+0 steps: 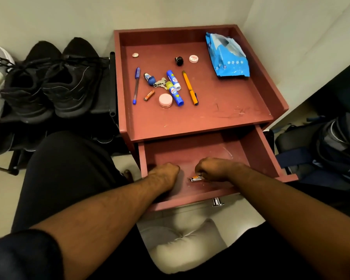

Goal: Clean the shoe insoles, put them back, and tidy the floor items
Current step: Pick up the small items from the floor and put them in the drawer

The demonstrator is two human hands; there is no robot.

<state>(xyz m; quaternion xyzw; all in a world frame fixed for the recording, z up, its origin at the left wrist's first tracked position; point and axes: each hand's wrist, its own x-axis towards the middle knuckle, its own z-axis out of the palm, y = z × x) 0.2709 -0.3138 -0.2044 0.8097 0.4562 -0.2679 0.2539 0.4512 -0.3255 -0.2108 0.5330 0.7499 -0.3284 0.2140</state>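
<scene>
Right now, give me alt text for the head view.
Both hands reach into an open reddish drawer; the right hand holds small batteries, the left hand is curled beside them. Pens, glue sticks and a blue packet lie on top.

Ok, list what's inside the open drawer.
In the drawer: both hands and small batteries by the right hand. The left hand is curled, its contents hidden. The hands cover part of the floor; the back lies under the tabletop.
</scene>
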